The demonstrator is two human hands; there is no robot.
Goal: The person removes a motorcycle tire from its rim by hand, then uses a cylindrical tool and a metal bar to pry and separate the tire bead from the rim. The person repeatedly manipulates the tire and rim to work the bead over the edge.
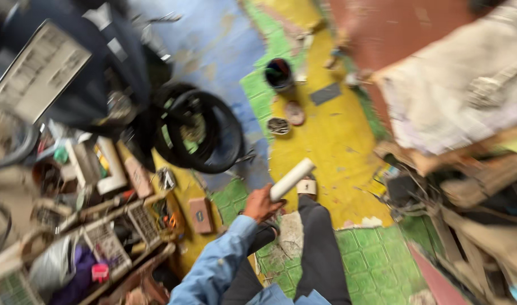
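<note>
Now the left hand (260,203) is clenched round the lower end of a pale cream cylindrical roll (292,179), carrying it tilted, its far end pointing up and away over the yellow-painted floor (332,141); the right hand is out of view, so its state cannot be told; judging by this, the carrying step is in hand, and a next move would call for a firm grip, since only one end is held; the roll looks smooth, plain, blurred; the black rubber tyre (204,133) lies left of the roll; a dark round pot (279,74) stands well beyond the roll.
</note>
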